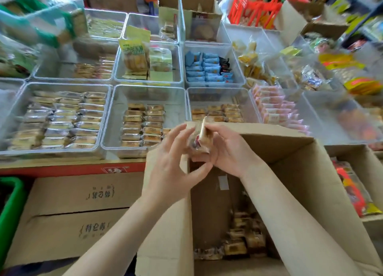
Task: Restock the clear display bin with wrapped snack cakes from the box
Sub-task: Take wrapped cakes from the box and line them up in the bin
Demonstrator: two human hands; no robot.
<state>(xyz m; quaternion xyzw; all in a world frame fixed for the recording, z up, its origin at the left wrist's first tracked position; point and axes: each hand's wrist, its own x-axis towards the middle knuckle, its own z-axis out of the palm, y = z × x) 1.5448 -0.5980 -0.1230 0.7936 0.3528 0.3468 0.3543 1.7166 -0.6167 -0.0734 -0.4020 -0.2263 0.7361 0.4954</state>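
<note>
At far left a green crate (10, 205) sits beside a closed printed carton (68, 211) under the red table edge (72, 169). Above, on the table, a clear bin of pale wrapped bars (60, 120) stands left of the clear display bin (116, 118), which holds two neat columns of wrapped snack cakes (143, 126), each lying flat with its long axis running left to right.

In the middle, the left hand (172, 161) has its fingers spread and lightly curved against the near side of a small bunch of wrapped cakes (200, 136). The right hand (226, 149) grips the bunch from the other side, thumb on top. The bunch stands on end, long axis pointing up and away, held above the near rim of the open box (290, 172) and just in front of the bins.

Deep inside the box more wrapped cakes (242, 238) lie jumbled. Further right, a bin of pink packets (277, 109) and a box of red packets (352, 190) appear blurred.
</note>
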